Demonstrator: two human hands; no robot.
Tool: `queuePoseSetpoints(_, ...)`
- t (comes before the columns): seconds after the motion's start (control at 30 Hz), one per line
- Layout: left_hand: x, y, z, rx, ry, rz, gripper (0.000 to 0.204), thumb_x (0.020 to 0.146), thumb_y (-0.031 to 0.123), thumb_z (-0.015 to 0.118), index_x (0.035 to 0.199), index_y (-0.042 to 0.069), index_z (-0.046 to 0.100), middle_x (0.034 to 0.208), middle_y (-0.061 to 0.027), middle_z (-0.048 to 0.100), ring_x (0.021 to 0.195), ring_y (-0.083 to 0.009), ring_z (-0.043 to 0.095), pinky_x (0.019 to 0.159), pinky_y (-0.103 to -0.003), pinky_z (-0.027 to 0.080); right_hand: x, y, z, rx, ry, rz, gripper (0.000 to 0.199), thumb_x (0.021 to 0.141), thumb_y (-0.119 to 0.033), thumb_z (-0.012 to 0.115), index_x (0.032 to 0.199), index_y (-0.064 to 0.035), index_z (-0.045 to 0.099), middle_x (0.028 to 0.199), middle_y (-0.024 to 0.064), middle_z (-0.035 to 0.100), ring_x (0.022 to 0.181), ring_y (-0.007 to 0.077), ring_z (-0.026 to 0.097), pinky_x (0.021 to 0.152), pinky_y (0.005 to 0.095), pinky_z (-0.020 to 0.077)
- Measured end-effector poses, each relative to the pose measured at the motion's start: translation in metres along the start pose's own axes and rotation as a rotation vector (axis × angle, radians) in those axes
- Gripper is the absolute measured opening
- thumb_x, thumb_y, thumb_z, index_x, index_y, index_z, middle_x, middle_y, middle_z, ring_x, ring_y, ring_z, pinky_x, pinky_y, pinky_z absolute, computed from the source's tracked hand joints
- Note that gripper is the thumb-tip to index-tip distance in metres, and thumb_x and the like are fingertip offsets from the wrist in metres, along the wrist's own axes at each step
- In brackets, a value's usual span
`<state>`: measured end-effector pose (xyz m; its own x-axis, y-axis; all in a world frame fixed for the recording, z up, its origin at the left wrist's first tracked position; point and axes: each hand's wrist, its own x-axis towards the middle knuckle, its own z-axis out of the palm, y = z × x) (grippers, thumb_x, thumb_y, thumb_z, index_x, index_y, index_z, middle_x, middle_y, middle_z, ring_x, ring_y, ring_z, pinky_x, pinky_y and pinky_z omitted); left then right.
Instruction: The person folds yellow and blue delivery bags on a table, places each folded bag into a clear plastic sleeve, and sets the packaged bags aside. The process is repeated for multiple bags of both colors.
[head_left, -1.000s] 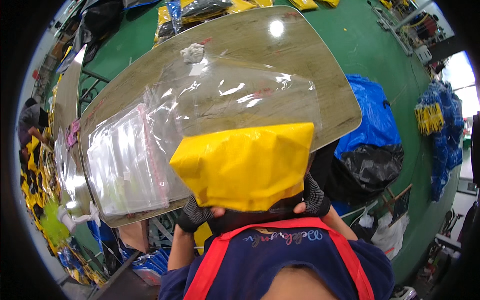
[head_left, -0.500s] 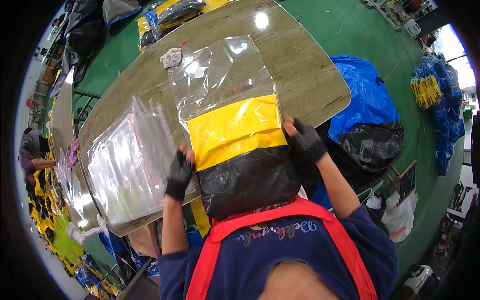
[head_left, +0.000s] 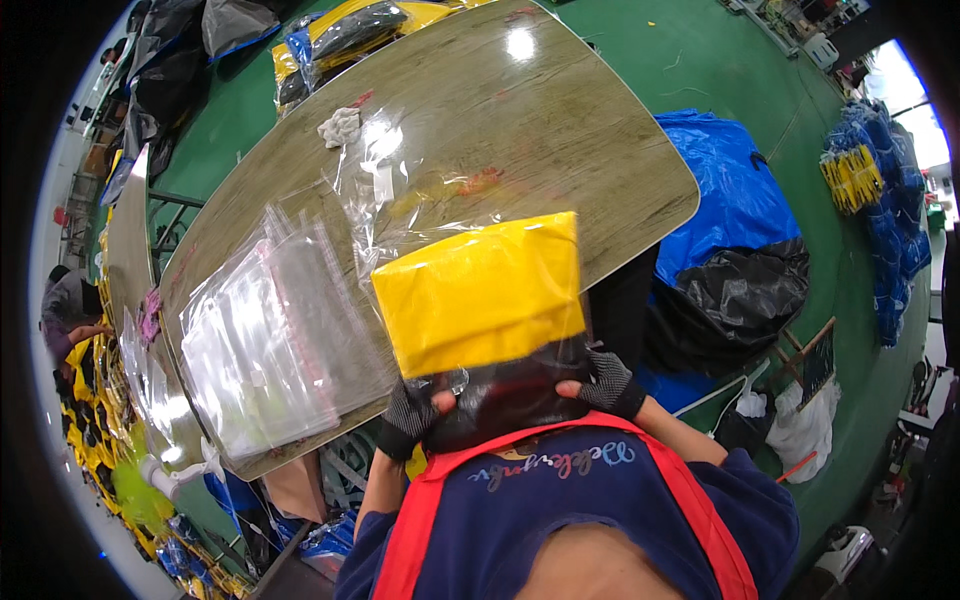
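As clear bags (head_left: pixel 255 345) lie within reach at nine o'clock, the left hand (head_left: pixel 408 418) pinches the folded yellow-and-black bundle (head_left: pixel 482 290), dead centre, at its seven o'clock. The right hand (head_left: pixel 610 385) grips its five o'clock edge, presumably to steady it.

Wide head-worn fisheye view, facing down, near the hands (head_left: pixel 408 418) (head_left: pixel 610 385), tabletop (head_left: pixel 590 130) beyond

The table (head_left: pixel 590 130) (wood-grained) carries piled clear bags (head_left: pixel 262 345) and a crumpled white wad (head_left: pixel 340 127).
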<state>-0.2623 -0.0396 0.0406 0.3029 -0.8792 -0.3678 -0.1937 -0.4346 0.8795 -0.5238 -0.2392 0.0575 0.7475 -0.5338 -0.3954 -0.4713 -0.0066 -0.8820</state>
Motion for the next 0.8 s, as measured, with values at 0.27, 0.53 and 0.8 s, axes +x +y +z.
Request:
queuePoseSetpoints(0.27, 0.05, -0.035, -0.033, -0.674, 0.137, 0.171, 0.087, 0.091, 0.052, 0.053, 0.148, 0.005, 0.007, 0.133, -0.0146, 0.05, 0.119, -0.0222, 0.051, 0.1, -0.036, 0.041, 0.015, -0.013, -0.034, -0.421, 0.302, -0.541, 0.043, 0.073, -0.045, 0.075, 0.068, -0.0038, 0.062, 0.057, 0.0139, 0.054, 0.052, 0.0326, 0.055, 0.05, 0.0374, 0.0444)
queuePoseSetpoints(0.53, 0.127, -0.013, -0.067, -0.572, 0.222, -0.015, 0.066, 0.093, 0.044, 0.055, 0.135, -0.004, 0.038, 0.114, -0.0112, 0.06, 0.106, -0.0165, 0.056, 0.092, -0.029, 0.046, 0.09, -0.017, -0.009, 0.433, -0.03, -0.139, 0.057, 0.081, -0.029, 0.074, 0.125, -0.0014, 0.051, 0.106, 0.0066, 0.065, 0.092, 0.0181, 0.061, 0.08, 0.0299, 0.0491)
queuePoseSetpoints(0.8, 0.049, 0.054, 0.004, -0.552, 0.048, -0.021, 0.067, 0.081, 0.034, 0.072, 0.134, 0.002, 0.046, 0.124, -0.0072, 0.057, 0.114, -0.0197, 0.053, 0.099, -0.036, 0.041, 0.074, -0.052, -0.04, 0.596, 0.122, -0.041, 0.051, 0.086, -0.024, 0.069, 0.127, 0.0012, 0.052, 0.109, 0.0106, 0.066, 0.095, 0.0142, 0.062, 0.085, 0.0299, 0.05)
